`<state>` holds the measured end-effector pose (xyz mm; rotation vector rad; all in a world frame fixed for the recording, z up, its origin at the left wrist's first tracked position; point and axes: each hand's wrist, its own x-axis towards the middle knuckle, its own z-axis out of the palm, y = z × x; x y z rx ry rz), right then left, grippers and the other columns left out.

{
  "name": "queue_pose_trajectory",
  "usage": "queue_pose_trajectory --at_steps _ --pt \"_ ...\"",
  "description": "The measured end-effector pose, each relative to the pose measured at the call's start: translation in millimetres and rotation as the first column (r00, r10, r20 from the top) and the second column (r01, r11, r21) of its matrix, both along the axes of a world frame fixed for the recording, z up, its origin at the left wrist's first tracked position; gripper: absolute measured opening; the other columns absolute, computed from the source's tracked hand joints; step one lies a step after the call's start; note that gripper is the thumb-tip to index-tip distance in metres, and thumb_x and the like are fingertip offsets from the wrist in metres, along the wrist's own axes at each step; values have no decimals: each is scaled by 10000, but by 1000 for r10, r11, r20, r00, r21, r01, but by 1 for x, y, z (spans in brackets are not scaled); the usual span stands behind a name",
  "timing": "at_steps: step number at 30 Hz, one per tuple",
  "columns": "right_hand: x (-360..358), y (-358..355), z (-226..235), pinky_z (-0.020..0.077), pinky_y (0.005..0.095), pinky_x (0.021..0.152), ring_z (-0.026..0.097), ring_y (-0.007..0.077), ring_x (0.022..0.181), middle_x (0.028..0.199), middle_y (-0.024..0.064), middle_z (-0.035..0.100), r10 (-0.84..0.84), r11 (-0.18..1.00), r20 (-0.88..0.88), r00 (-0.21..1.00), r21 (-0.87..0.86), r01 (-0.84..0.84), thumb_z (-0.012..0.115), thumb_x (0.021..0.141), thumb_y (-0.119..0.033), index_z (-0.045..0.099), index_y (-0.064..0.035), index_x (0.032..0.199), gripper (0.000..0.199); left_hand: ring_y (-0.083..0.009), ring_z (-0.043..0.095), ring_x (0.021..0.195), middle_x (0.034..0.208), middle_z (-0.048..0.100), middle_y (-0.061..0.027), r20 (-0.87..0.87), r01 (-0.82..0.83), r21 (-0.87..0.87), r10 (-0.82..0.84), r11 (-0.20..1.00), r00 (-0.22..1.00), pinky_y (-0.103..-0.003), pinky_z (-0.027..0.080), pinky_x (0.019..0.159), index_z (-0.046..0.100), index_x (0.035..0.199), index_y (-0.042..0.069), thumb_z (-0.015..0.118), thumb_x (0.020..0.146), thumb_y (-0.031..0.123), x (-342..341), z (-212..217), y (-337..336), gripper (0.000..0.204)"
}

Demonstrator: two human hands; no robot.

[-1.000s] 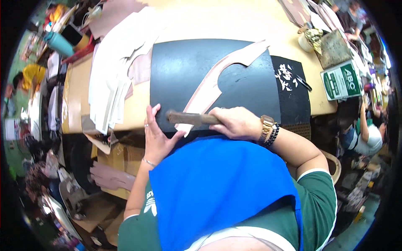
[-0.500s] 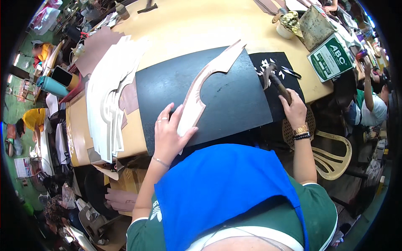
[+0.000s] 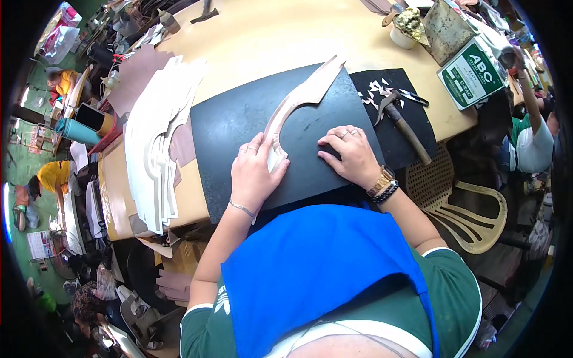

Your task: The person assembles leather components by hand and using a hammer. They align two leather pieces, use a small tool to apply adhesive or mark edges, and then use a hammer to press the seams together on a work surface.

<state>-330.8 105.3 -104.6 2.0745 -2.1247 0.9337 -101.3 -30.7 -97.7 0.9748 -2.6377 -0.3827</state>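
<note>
A curved, pale pinkish shoe-upper piece [image 3: 298,95] with a folded rim lies slantwise on a dark board [image 3: 227,137]. My left hand [image 3: 255,170] rests over its near end, fingers lying flat and thumb apart, hiding that end. Over the board's right part is my right hand [image 3: 352,155], empty, its fingers bent and the thumb apart from them. To its right, a hammer [image 3: 409,131] with a wooden handle lies on a smaller black mat [image 3: 421,152]. Small pale scraps [image 3: 375,89] and a dark-handled cutting tool [image 3: 413,97] are by the hammer's head.
White curved pieces [image 3: 140,161] are stacked left of the board, beside brown sheets [image 3: 134,74]. A green-and-white can [image 3: 471,74] and a white tub [image 3: 403,39] stand at the far right. Another hammer [image 3: 205,15] lies at the back. A plastic chair [image 3: 471,218] is at right.
My right hand has let go of the hammer, now lying on the black mat, and moved left over the board. My left hand has shifted slightly up along the piece.
</note>
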Motion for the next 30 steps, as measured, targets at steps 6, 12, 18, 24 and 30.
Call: queue_pose_trajectory --at_steps 6,12,18,24,30 --pt "-2 -3 -5 448 404 920 620 268 1037 1066 59 681 25 999 42 999 34 -27 795 861 -210 712 -117 1019 202 -374 701 1018 1168 718 -208 -84 17 -96 -25 995 996 -454 589 871 706 1148 37 682 919 273 9 4 4 330" --pt "-2 -4 -7 454 415 928 630 266 1038 1047 50 690 13 1000 39 999 24 -14 790 861 -225 711 -125 992 183 -141 691 842 916 732 -163 -306 53 551 142 833 941 -344 550 785 701 1118 25 530 1070 207 29 28 -23 254" --pt "0 -5 -4 446 412 947 626 260 1059 1053 49 689 12 999 53 999 51 -15 789 865 -220 726 -115 992 176 -101 631 858 912 713 -80 -173 -24 724 215 689 961 -283 515 795 669 1150 -41 550 1072 222 70 5 -68 300" --pt "0 -7 -4 440 406 949 622 253 1044 1040 32 689 2 999 80 997 50 -6 792 861 -215 736 -120 985 166 -96 618 790 876 664 -32 -12 -193 636 260 747 965 -264 509 720 676 1196 -16 642 1030 243 68 23 -61 309" --pt "1 -11 -3 444 404 931 627 259 1020 1028 38 693 0 998 50 999 57 -3 799 847 -209 734 -120 975 169 -329 680 998 1066 688 -153 -24 -99 252 108 963 994 -400 544 879 738 1154 22 658 976 392 15 16 -63 419"
